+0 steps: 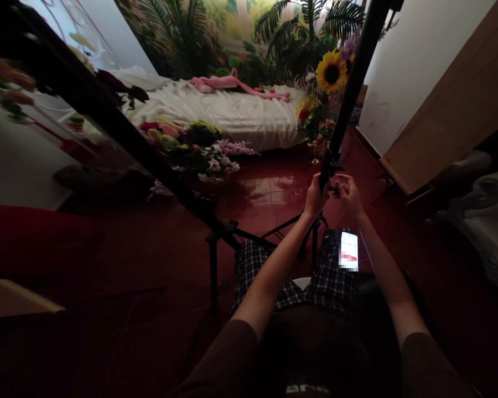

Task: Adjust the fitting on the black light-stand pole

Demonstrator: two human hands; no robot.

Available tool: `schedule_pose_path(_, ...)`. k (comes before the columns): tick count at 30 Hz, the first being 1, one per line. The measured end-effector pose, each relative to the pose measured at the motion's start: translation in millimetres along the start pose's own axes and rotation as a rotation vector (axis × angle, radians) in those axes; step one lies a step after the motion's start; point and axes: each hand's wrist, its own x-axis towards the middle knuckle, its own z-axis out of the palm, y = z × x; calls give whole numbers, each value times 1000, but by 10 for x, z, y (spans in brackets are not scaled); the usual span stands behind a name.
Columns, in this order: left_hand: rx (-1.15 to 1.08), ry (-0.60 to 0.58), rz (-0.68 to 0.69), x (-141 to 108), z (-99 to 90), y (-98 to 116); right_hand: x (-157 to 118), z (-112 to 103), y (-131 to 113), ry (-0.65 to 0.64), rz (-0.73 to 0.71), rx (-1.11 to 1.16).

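Observation:
My left hand is wrapped round the black pole of a light stand, just below a clamp collar. The pole leans up to the right. At its right side my right hand is closed, thumb and fingers pinching a small dark knob on the stand. The stand's lower legs show between my knees. On my right thigh, over checked trousers, lies a phone with its screen lit.
A second black pole slants across the left. Ahead, a bed with white cloth bears a pink plush toy. Artificial flowers and a sunflower stand by it. A wooden board leans right, near a carved chair.

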Motion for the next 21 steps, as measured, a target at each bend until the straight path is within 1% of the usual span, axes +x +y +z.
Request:
schedule_pose_path(3,-14,-18,-2,5,-8,14,66,30,-7,-50,164,160)
schedule_pose_path(8,-40,-24,-6,6,-18,28,122,65,-98,-151,429,459)
schedule_pose_path(12,-51,-22,0,-2,-22,24,150,54,-172,-220,787,840)
schedule_pose_path(14,-56,-26,-2,2,-25,26,142,46,-202,-189,927,1047)
schedule_pose_path(15,-60,-29,-6,8,-27,32,131,47,-216,-158,970,1132)
schedule_pose_path(17,-74,-44,-18,21,-36,63,101,63,-237,-94,1006,1241)
schedule_pose_path(19,-104,-72,-39,12,-61,113,76,97,-246,-39,990,1276)
schedule_pose_path(21,-150,-98,-66,-69,-120,159,68,140,-236,5,948,1263)
